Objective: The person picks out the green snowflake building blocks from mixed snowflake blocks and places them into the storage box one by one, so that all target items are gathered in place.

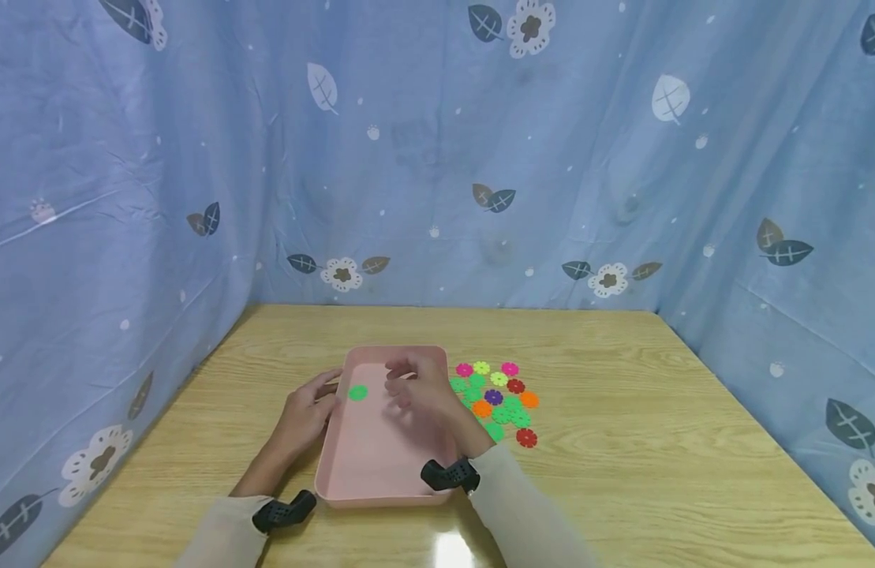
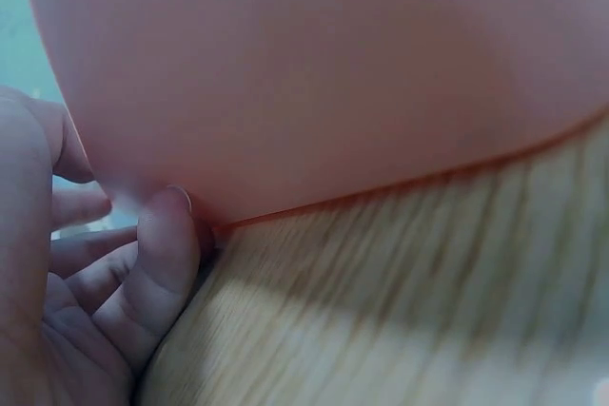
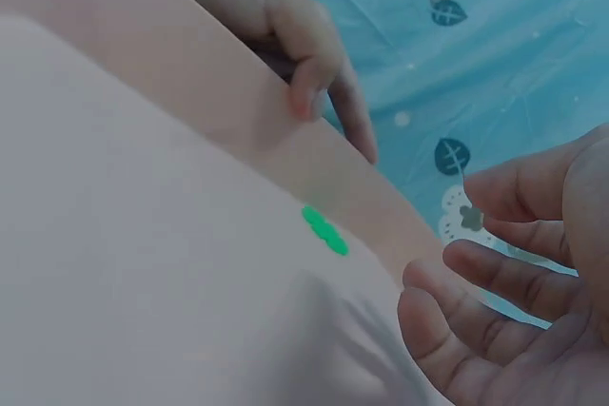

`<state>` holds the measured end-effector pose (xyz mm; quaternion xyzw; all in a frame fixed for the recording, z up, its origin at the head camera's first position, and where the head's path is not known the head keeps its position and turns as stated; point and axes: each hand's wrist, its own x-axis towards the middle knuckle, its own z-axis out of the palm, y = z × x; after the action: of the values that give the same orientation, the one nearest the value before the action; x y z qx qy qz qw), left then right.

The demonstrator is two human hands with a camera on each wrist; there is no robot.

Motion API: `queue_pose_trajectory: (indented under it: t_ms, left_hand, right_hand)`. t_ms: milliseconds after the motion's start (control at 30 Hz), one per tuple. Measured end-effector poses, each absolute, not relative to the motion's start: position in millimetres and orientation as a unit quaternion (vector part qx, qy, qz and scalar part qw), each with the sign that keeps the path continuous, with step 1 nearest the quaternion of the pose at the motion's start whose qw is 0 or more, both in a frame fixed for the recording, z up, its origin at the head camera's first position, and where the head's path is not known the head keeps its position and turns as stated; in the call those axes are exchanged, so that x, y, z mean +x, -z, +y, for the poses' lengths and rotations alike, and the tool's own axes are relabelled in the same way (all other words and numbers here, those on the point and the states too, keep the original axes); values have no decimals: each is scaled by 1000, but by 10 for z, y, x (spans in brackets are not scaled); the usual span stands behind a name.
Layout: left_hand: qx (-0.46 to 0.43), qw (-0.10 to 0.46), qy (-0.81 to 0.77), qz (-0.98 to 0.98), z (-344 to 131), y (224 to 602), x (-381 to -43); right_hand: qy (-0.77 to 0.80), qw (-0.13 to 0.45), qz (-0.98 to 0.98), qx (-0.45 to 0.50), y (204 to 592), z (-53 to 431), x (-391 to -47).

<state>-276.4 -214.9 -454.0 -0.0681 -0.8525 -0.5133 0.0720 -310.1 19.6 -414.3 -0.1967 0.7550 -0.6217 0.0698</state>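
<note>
A shallow pink tray (image 1: 380, 473) stands on the table, with one green notched disc (image 1: 358, 393) lying on its floor near the left wall. My left hand (image 1: 305, 414) holds the tray at its left side, the thumb against the outer wall in the left wrist view and a fingertip over the rim in the right wrist view. Over the tray hovers my right hand (image 1: 426, 386), fingers loosely bent and apart, nothing between them. Right of the tray lie several flat notched discs, among them a purple disc (image 1: 494, 397) and a dark red disc (image 1: 526, 438).
The discs spread beside the tray's right wall, some overlapping, a few partly hidden by my right forearm. The wooden table (image 1: 622, 442) extends to the right. A blue patterned curtain (image 1: 437, 158) hangs behind and along both sides.
</note>
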Motion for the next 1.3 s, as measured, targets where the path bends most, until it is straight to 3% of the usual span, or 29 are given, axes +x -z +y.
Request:
queue_pose_trajectory:
  t_ms: [433, 800, 1000, 1300]
  left_hand:
    - [-60, 63, 522, -849, -2164, 4545, -2724]
    - [-70, 68, 523, -846, -2166, 4544, -2758]
    - [-78, 64, 525, -845, -2150, 4540, -2762]
    - [-68, 60, 529, -844, -2146, 4544, -2740]
  right_hand:
    - [685, 39, 709, -163, 4052, 457, -3110]
    - [635, -71, 762, -100, 4159, 836, -3283]
    - [652, -72, 752, -59, 4206, 1035, -3326]
    - [469, -134, 872, -29, 4274, 1245, -3325]
